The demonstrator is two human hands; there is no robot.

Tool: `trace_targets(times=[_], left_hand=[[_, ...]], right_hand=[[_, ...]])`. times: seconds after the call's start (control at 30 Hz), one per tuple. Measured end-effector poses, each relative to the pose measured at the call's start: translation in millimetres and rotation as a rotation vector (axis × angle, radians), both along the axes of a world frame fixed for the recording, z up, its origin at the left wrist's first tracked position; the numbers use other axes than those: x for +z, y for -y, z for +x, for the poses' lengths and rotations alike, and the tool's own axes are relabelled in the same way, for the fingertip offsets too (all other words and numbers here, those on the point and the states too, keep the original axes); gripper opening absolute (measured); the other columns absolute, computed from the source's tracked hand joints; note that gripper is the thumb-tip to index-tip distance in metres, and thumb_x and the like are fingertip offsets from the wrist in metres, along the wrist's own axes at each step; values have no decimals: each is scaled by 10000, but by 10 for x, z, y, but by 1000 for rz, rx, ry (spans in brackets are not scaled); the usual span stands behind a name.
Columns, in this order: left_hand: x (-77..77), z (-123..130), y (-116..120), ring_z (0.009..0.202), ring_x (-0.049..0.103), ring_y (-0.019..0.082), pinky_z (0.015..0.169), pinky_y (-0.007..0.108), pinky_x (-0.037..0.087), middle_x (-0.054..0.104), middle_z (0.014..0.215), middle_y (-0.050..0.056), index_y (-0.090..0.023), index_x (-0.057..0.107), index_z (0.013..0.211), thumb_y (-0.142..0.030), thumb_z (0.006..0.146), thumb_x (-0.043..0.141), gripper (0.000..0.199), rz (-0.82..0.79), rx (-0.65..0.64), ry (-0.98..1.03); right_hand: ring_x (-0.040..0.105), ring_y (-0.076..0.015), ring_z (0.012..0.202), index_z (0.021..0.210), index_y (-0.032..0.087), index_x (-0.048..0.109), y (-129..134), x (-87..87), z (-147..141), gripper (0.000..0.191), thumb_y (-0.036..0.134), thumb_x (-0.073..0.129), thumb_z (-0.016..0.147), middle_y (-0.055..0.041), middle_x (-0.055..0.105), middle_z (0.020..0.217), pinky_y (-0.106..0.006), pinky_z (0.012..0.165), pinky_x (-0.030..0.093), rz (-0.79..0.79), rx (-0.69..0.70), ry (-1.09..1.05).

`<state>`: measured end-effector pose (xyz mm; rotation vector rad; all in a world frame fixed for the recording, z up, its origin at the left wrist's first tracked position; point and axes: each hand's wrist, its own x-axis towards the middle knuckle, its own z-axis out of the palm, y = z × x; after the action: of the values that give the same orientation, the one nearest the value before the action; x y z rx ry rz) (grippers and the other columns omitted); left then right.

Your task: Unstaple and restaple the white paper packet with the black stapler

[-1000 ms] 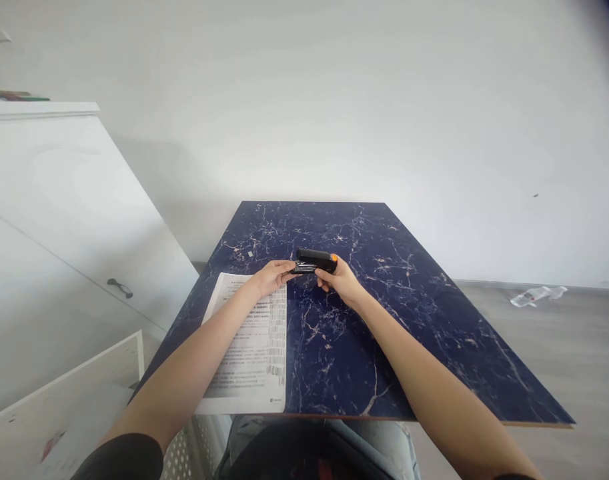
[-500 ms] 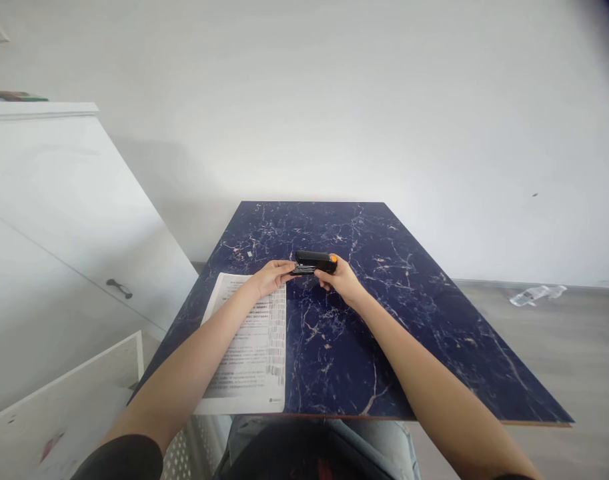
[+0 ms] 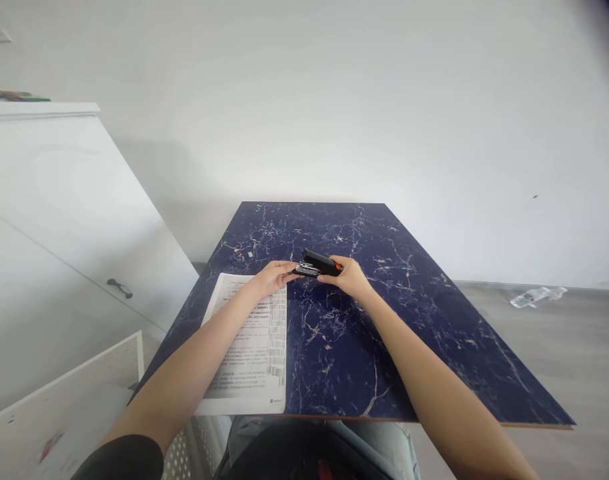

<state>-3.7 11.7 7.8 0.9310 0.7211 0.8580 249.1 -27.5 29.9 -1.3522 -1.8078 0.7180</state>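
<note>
Between my hands is a black stapler (image 3: 320,261) with an orange part at its right end. Its top arm tilts up, and the metal staple channel shows beneath. My left hand (image 3: 275,277) pinches the stapler's left tip with thumb and fingers. Around the right, hinged end, my right hand (image 3: 350,277) is closed. Printed paper sheets (image 3: 244,387) lie on the dark blue marbled table (image 3: 344,360), partly under my left forearm and hand.
A white cabinet (image 3: 59,200) with a dark handle (image 3: 119,288) stands at the left. Below it is a white-framed panel (image 3: 74,373). Clear plastic packaging (image 3: 537,297) lies on the floor at right. A pale wall (image 3: 334,120) rises behind the table.
The stapler's top arm has swung up at its left end, widening the gap over the staple channel. My right hand has shifted slightly right and lower.
</note>
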Motion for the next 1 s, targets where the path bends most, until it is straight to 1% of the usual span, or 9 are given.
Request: trace_targets(times=[0.03,0.1,0.23,0.3,0.4,0.57,0.77,0.87,1.0], left_hand=[[-5,10,-3,957,746,211,1004,310,563,771,1031,162,-40,774,984,-140,848,747,170,-5,13,7],[-6,32,-9,961,745,207,1017,314,560,770,1027,164,-38,776,957,-118,864,714,137,-24,79,45],[14,41,-21,1071,724,252,1077,358,534,765,1042,183,-35,773,902,-51,870,634,144,-32,199,138],[20,22,-29,1114,709,270,1098,367,518,758,1080,194,-30,770,935,-14,860,606,181,-2,243,147],[13,-6,-40,1131,704,268,1111,361,506,744,1138,199,-30,760,994,10,865,571,233,31,306,145],[-5,12,-40,1114,712,271,1126,390,489,738,1143,214,-27,745,1025,12,870,564,241,57,290,137],[35,36,-2,1059,730,259,1105,410,503,746,1122,197,-55,736,1073,-44,864,638,231,86,247,88],[67,37,14,982,748,232,1024,375,559,759,1078,174,-68,733,1065,-54,856,655,223,82,246,49],[98,31,35,874,755,193,829,282,611,762,1073,162,-84,720,1085,-86,830,696,256,95,227,17]], right_hand=[[481,-140,629,800,198,657,5,28,19,329,434,817,637,42,572,669,-266,611,354,-8,-16,45],[465,-133,602,782,201,649,8,71,66,330,434,821,626,47,556,645,-263,588,336,-24,-56,115],[487,-141,603,753,206,629,-6,110,170,338,442,825,611,37,566,651,-263,578,331,-69,-120,237],[504,-149,617,732,209,618,-11,113,195,330,428,830,606,34,568,657,-262,577,333,-99,-112,293],[507,-152,616,701,213,593,-11,98,183,334,412,839,595,36,554,642,-263,570,331,-127,-91,357],[519,-149,618,713,221,595,-11,47,119,329,389,846,584,42,561,641,-255,568,328,-132,-78,387],[529,-149,626,715,231,606,-26,10,116,325,389,853,575,45,576,651,-253,572,337,-110,-89,412],[537,-155,631,726,236,627,-34,4,122,314,387,853,567,42,582,654,-255,570,341,-110,-88,415],[542,-164,634,729,239,639,-44,-17,126,319,381,856,544,42,587,658,-258,573,348,-97,-58,406]])
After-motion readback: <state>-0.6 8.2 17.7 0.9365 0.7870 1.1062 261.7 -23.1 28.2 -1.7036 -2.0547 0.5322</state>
